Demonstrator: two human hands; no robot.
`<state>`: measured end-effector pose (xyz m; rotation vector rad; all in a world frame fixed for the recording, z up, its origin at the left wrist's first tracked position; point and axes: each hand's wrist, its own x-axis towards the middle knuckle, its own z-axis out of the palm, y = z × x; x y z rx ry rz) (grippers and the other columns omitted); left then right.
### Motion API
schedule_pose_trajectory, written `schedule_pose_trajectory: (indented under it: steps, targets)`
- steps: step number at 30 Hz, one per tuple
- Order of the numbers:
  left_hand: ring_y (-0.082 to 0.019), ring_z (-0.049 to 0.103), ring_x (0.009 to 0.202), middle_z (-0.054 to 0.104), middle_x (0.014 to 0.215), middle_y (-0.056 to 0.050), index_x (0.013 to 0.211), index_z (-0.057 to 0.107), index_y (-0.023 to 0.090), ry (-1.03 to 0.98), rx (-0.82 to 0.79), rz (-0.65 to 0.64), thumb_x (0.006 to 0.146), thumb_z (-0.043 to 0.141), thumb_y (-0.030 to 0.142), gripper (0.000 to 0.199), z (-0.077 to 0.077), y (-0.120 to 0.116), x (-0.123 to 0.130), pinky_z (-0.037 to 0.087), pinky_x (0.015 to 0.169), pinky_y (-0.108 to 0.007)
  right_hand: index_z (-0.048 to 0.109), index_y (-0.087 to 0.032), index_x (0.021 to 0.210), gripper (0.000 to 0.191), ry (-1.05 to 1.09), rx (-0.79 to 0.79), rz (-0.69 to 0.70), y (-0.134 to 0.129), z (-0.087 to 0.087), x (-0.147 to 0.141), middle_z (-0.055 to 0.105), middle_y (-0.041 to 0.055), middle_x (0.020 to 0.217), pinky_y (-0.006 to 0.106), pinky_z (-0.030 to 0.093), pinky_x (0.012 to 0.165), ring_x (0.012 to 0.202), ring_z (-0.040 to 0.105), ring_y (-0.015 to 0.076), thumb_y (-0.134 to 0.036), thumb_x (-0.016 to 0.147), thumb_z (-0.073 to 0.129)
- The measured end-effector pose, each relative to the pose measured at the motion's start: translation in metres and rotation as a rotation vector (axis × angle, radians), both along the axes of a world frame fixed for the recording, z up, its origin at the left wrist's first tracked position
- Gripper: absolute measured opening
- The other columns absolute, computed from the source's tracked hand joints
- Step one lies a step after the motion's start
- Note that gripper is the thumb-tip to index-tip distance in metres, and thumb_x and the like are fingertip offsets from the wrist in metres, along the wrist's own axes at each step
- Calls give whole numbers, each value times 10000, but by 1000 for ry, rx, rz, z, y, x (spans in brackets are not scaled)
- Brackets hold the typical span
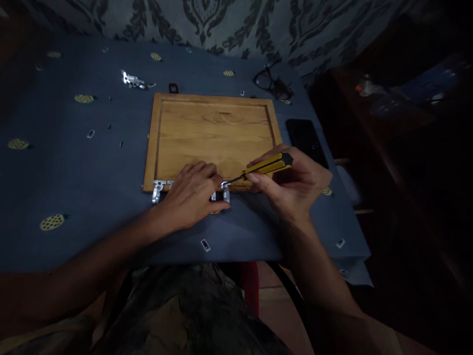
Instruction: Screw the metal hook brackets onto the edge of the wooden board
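A framed wooden panel (214,133) lies flat on the cloth-covered table. Metal hinges sit along its near edge, one at the left (156,191) and another (226,192) right of the middle. My right hand (291,182) is closed round a yellow and black screwdriver (268,165), whose tip touches the right hinge. Across the near edge rests my left hand (194,192), its fingers bent over the panel and its thumb stretched beside the right hinge. Its palm partly hides the metal pieces between the two hinges.
Another metal hinge (133,80) lies behind the panel at the left, near a small dark square piece (173,88). Small screws (120,144) are scattered left of the panel. Glasses (273,85) and a dark phone (306,140) lie at the right.
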<state>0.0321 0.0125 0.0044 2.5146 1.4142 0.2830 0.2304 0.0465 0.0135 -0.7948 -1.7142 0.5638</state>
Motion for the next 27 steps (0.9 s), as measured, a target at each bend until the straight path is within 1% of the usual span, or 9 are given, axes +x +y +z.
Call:
schedule_pose_trajectory:
  steps: [4, 8, 10, 15, 18, 20, 23, 25, 27]
  targets:
    - [-303, 628, 1098, 689, 1087, -85, 1103, 736, 152, -12, 29, 0, 911, 813, 442, 356, -2, -1, 0, 496, 937, -427, 671, -250, 688, 311, 1, 11, -9, 0, -1, 0, 646, -35, 634, 281, 419, 447, 534, 574, 136, -421, 780, 914]
    - [-306, 630, 1102, 689, 1086, -86, 1091, 737, 150, -12, 32, 2, 914, 809, 443, 350, -3, -1, 0, 493, 935, -424, 649, -233, 670, 371, -13, -49, -45, -2, -1, -1, 626, -33, 633, 286, 425, 472, 546, 573, 135, -480, 780, 902]
    - [-302, 626, 1095, 689, 1082, -85, 1090, 735, 152, -16, 36, 0, 913, 809, 440, 346, -3, -1, 0, 488, 931, -417, 653, -232, 678, 365, 1, -50, -43, -2, -1, -2, 629, -34, 640, 287, 426, 470, 543, 571, 134, -474, 772, 910]
    - [-292, 626, 1076, 690, 1071, -78, 1083, 733, 157, -16, 36, 1, 911, 813, 440, 341, -2, -1, 0, 484, 921, -408, 657, -236, 671, 330, 24, 8, -18, -1, -1, -1, 618, -41, 617, 281, 412, 457, 541, 570, 133, -390, 754, 937]
    - [-303, 625, 1094, 690, 1077, -85, 1087, 733, 149, -12, 26, -2, 908, 816, 442, 353, -2, -1, 0, 485, 923, -414, 672, -244, 684, 306, 18, -20, -13, -2, 0, -2, 638, -32, 641, 300, 424, 459, 542, 578, 143, -394, 770, 925]
    - [-304, 624, 1099, 689, 1082, -87, 1082, 731, 150, -9, 25, 0, 911, 812, 440, 345, -1, -1, 0, 483, 921, -412, 682, -252, 692, 296, 5, -7, -22, -3, 0, -2, 654, -25, 644, 317, 443, 471, 561, 604, 159, -415, 783, 912]
    - [-296, 622, 1092, 686, 1077, -81, 1067, 726, 156, -12, 26, 4, 921, 800, 441, 329, -1, 0, -1, 479, 921, -405, 684, -269, 703, 310, 46, 70, -77, -3, -1, -3, 675, -14, 639, 341, 473, 485, 575, 628, 180, -494, 828, 858]
    - [-291, 621, 1086, 684, 1079, -79, 1064, 724, 155, -18, 23, 1, 925, 795, 442, 327, -1, 0, -1, 478, 923, -404, 680, -277, 717, 339, 114, 101, -138, -2, -1, -3, 691, -11, 658, 345, 475, 464, 538, 613, 173, -557, 855, 811]
    - [-290, 620, 1082, 683, 1085, -81, 1068, 724, 154, -26, 25, -1, 927, 793, 443, 329, -2, 0, -2, 478, 923, -405, 675, -278, 726, 358, 159, 96, -197, -2, 0, -3, 686, -18, 659, 337, 459, 428, 482, 578, 156, -588, 862, 792]
